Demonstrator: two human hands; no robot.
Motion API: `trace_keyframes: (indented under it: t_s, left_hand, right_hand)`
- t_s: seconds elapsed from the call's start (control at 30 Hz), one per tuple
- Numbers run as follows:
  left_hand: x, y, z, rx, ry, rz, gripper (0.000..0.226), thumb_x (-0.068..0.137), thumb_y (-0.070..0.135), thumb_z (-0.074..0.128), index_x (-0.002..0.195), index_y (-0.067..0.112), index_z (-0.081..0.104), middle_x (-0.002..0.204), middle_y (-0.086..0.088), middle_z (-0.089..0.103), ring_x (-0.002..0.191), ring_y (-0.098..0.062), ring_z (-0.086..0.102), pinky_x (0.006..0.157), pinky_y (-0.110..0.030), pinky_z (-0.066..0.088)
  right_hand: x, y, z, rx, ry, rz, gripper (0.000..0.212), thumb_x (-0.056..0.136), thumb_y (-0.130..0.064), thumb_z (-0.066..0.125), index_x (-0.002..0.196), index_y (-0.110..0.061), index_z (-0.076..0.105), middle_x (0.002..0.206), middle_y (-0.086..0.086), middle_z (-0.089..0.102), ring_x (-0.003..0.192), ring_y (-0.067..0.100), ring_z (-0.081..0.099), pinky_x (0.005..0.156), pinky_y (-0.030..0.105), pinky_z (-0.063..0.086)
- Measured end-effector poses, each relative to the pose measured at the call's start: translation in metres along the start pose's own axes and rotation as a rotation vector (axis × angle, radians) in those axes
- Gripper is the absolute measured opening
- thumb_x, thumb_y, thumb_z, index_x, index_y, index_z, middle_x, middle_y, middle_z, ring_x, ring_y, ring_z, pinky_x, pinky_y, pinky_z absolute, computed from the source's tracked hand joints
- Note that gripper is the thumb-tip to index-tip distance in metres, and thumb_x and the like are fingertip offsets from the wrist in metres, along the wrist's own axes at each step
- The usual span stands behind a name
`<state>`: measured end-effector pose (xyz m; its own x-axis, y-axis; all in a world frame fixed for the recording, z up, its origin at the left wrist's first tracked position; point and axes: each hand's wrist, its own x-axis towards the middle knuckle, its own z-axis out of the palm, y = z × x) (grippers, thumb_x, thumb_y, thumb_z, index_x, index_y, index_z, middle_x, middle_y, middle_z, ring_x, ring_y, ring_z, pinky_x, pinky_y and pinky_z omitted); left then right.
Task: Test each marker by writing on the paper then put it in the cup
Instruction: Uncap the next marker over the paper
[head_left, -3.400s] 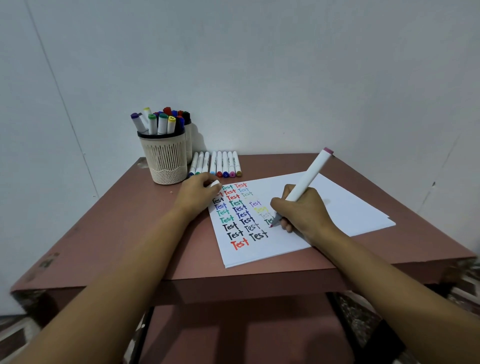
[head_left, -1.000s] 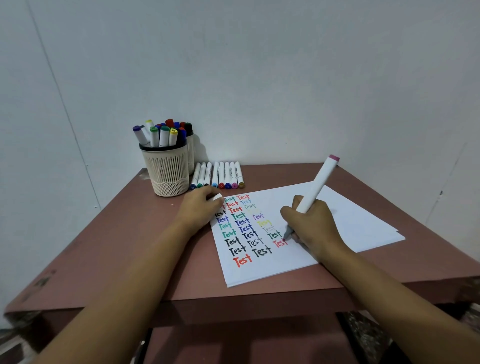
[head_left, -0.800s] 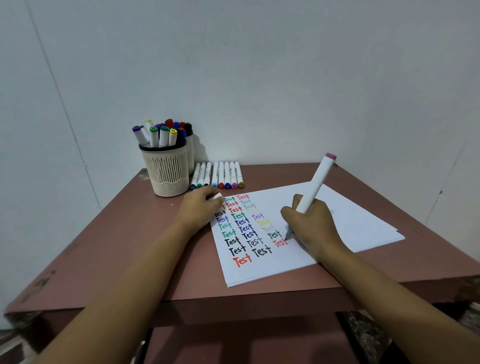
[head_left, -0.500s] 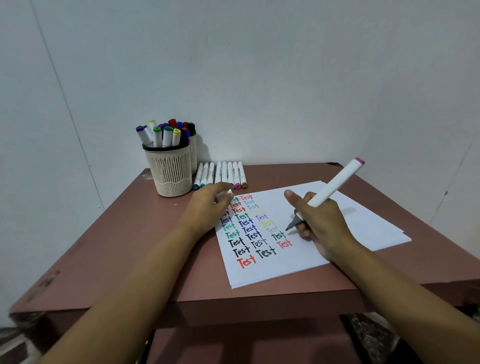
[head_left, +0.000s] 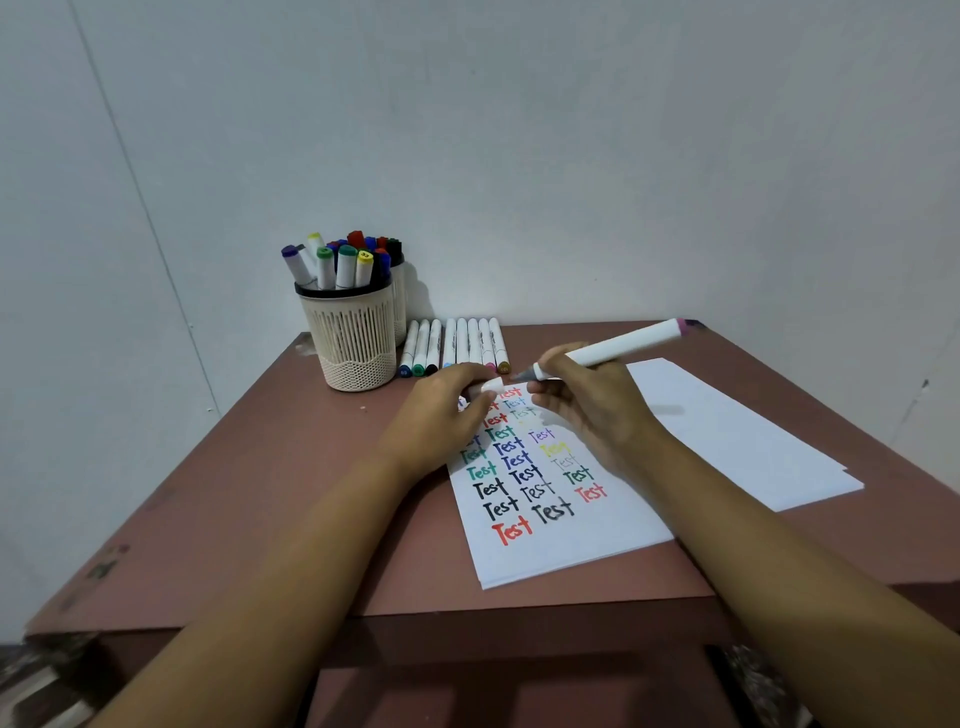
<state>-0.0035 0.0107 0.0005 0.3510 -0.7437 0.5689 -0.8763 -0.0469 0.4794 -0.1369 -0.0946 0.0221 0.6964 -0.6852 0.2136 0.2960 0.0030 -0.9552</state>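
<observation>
My right hand (head_left: 589, 410) grips a white marker (head_left: 618, 345) with a pink end, lifted off the paper, its grey tip pointing left. My left hand (head_left: 441, 415) pinches the marker's white cap (head_left: 492, 386), a short gap from that tip. Below both hands lies the white paper (head_left: 571, 540) with several coloured "Test" words, the lowest right one in red. The cream mesh cup (head_left: 353, 343) stands at the back left, holding several capped markers. A row of several white markers (head_left: 457, 345) lies next to the cup.
A second sheet (head_left: 748, 441) lies under the written one and sticks out to the right. The brown table (head_left: 270, 493) ends at a front edge close to my forearms. A pale wall stands right behind the cup.
My right hand finished a red "Test", lifted the marker off the paper and swung its tip up and left. My left hand rose from the paper's corner, bringing the cap toward the tip.
</observation>
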Motion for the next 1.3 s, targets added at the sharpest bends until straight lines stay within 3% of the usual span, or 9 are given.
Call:
trace_keyframes:
  t_s: [0.23,0.4,0.57,0.87,1.0,1.17,1.3]
  left_hand:
    - [0.001,0.002,0.003,-0.043,-0.007,0.048,0.027,0.092,0.02,0.056,0.117,0.012,0.061,0.102,-0.002,0.067,0.09,-0.012,0.061,0.08,-0.02,0.044]
    - [0.0,0.006,0.002,-0.078,-0.017,0.028,0.026,0.092,0.021,0.056,0.117,0.013,0.061,0.096,0.001,0.066,0.082,-0.009,0.058,0.075,-0.011,0.041]
    - [0.002,0.006,0.001,-0.075,-0.053,0.027,0.028,0.093,0.022,0.055,0.115,0.008,0.063,0.097,-0.007,0.067,0.085,-0.017,0.059,0.078,-0.029,0.045]
    - [0.0,0.01,0.004,-0.138,0.062,0.111,0.032,0.082,0.03,0.057,0.099,0.004,0.065,0.072,0.003,0.057,0.066,-0.004,0.051,0.063,-0.023,0.042]
    - [0.0,0.011,0.007,-0.126,0.085,0.146,0.03,0.082,0.027,0.059,0.096,0.002,0.065,0.072,-0.004,0.06,0.063,-0.004,0.049,0.061,-0.023,0.041]
    - [0.0,0.013,0.006,-0.129,0.067,0.11,0.03,0.083,0.028,0.06,0.098,0.003,0.066,0.074,-0.004,0.062,0.066,-0.01,0.052,0.062,-0.024,0.042]
    - [0.003,0.015,0.003,-0.311,0.013,-0.069,0.015,0.084,0.015,0.067,0.098,0.009,0.066,0.07,0.003,0.056,0.057,0.001,0.049,0.057,-0.01,0.038]
  right_hand:
    - [0.0,0.005,-0.002,0.031,-0.044,0.02,0.017,0.092,-0.003,0.056,0.076,-0.006,0.063,0.072,0.007,0.07,0.066,0.013,0.065,0.062,0.021,0.054]
    - [-0.002,0.005,-0.002,-0.004,-0.029,0.065,0.015,0.089,-0.014,0.064,0.074,-0.009,0.064,0.056,0.0,0.052,0.051,0.01,0.048,0.047,0.019,0.042]
    - [-0.003,0.003,-0.002,0.014,-0.027,0.124,0.02,0.09,-0.018,0.064,0.072,-0.009,0.061,0.056,0.0,0.053,0.047,0.008,0.047,0.044,0.017,0.038]
    - [-0.003,0.003,0.001,0.035,0.0,0.161,0.027,0.089,-0.023,0.064,0.067,-0.009,0.059,0.051,-0.002,0.054,0.042,0.005,0.047,0.042,0.015,0.038]
    - [-0.002,0.005,-0.001,0.055,-0.022,0.188,0.024,0.089,-0.023,0.064,0.07,-0.009,0.059,0.053,-0.002,0.054,0.043,0.005,0.048,0.042,0.015,0.039]
    - [-0.002,0.004,-0.001,0.055,-0.027,0.202,0.024,0.089,-0.022,0.064,0.07,-0.009,0.059,0.052,-0.002,0.054,0.042,0.005,0.048,0.042,0.014,0.04]
    - [-0.002,0.002,0.0,0.103,-0.008,0.236,0.024,0.089,-0.025,0.064,0.07,-0.01,0.059,0.052,-0.001,0.054,0.042,0.005,0.049,0.041,0.014,0.04]
